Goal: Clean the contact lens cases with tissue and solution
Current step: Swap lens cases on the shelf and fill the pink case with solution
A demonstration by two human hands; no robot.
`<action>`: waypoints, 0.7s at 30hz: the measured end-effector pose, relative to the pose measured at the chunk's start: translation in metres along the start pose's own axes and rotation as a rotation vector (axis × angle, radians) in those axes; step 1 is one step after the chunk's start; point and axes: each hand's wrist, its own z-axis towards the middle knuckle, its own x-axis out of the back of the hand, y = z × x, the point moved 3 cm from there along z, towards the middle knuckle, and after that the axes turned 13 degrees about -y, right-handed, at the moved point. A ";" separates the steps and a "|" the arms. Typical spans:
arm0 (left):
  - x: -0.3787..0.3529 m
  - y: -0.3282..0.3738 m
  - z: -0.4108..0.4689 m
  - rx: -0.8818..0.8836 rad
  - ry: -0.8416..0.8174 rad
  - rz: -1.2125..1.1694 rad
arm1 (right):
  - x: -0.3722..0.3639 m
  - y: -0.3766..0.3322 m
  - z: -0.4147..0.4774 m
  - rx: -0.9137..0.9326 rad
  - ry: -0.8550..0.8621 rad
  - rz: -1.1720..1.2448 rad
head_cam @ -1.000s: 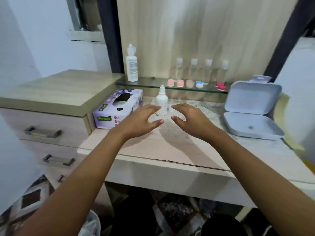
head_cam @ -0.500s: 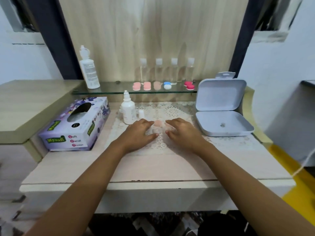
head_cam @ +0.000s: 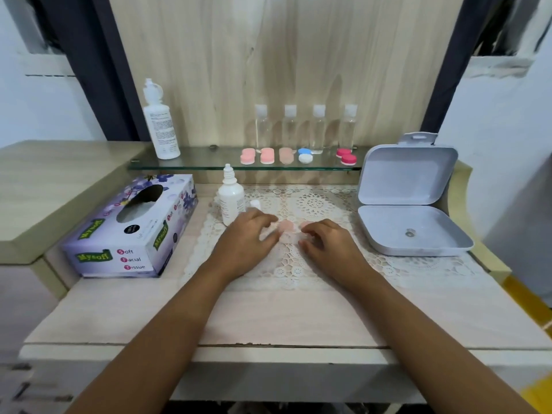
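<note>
The pale pink lens case [head_cam: 286, 227] lies on the lace doily [head_cam: 313, 201] near the middle of the table [head_cam: 268, 318], directly between our two hands. Our left hand [head_cam: 248, 237] rests at its left end with the fingers loosely bent toward it, and our right hand [head_cam: 325, 243] sits at its right end with the fingers curled in more tightly. The fingertips are blurred, so we cannot tell whether either hand actually pinches the case or only touches it. Just behind our left hand stands a small white dropper bottle [head_cam: 231, 198] with a little white cap [head_cam: 254, 203] beside it. Farther left, a purple tissue box [head_cam: 131, 228] lies at an angle. To the right, a grey hinged box [head_cam: 409, 210] stands open. Behind the doily, a glass shelf [head_cam: 209, 167] carries a tall solution bottle [head_cam: 159, 124] at its left end, a row of five more lens cases [head_cam: 305, 155] in pink, blue-and-white and magenta, and four clear bottles [head_cam: 289, 127] against the wooden back panel.
</note>
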 end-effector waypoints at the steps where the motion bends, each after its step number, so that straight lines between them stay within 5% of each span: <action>1: 0.008 0.002 -0.001 0.004 0.136 -0.030 | 0.000 0.000 0.000 0.003 0.009 0.001; 5: 0.037 -0.006 -0.001 0.279 0.529 -0.185 | 0.000 -0.001 -0.002 0.022 0.030 0.005; 8: 0.040 -0.029 0.012 0.472 0.388 -0.343 | 0.001 -0.001 -0.002 0.027 0.033 0.005; 12: 0.023 -0.047 0.020 0.375 0.234 -0.593 | 0.001 0.000 -0.002 0.024 0.034 0.009; 21: 0.022 -0.046 0.018 0.278 0.269 -0.499 | 0.002 0.000 -0.002 0.027 0.022 0.003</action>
